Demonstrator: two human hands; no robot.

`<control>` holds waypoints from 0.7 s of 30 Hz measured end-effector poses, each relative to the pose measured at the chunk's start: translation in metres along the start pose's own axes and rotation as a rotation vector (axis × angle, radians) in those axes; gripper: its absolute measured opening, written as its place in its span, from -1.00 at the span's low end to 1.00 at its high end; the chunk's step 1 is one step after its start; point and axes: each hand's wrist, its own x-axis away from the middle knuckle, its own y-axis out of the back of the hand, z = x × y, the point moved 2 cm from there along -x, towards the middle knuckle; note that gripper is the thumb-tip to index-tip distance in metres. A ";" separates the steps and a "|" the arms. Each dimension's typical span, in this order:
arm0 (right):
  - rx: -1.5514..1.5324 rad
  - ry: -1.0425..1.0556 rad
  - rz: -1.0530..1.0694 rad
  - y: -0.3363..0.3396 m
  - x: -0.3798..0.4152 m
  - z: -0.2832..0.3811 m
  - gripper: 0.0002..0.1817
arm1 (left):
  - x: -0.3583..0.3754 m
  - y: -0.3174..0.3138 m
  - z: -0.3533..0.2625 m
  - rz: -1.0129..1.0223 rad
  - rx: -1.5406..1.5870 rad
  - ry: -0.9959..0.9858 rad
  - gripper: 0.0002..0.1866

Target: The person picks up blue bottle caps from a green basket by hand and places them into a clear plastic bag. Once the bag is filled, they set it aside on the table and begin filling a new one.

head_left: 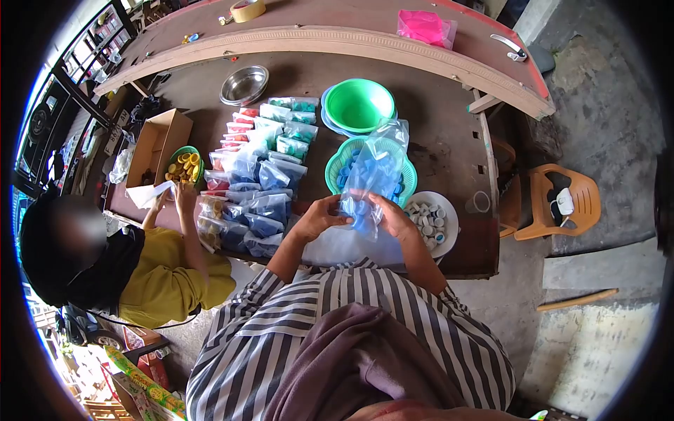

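Both hands hold one clear bag of blue caps, upright, over the near edge of the table. Left hand: fingers curled closed on the bag's lower left edge. Right hand: fingers closed on the lower right side. The bag's open top stands loose above the fingers, unsealed as far as can be seen.

Just beyond the fingers: teal basket with more blue caps showing through its wall. Right of the right fingers: white plate of grey-white caps, near the table edge. Left of the left fingers: rows of filled bags, stacked close. Further out: green bowl.

A second person works at the left; their hands are at a small bowl of yellow caps, well apart from the bag.

Risks, judged:
- Grip is low on thin plastic and the load sits above it. If the bag tilts, caps could spill out of the open top, onto the table or off the near edge to the floor.
- Plastic could slip through the fingers, or tear where pinched.
- The right elbow moves close to the plate; a nudge could tip it off the edge.
- Spilled blue caps could mix with the grey-white ones.
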 end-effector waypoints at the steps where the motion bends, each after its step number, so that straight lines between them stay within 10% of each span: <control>1: 0.002 0.001 0.001 -0.001 0.003 0.004 -0.54 | 0.000 0.000 -0.001 0.000 0.000 -0.002 -0.34; 9: 0.144 0.060 0.039 -0.005 0.016 0.014 -0.47 | 0.000 0.011 0.009 -0.043 -0.024 0.030 -0.65; 21: 0.114 0.059 0.006 -0.002 0.014 0.014 -0.37 | -0.005 0.015 0.016 0.035 0.070 0.027 -0.58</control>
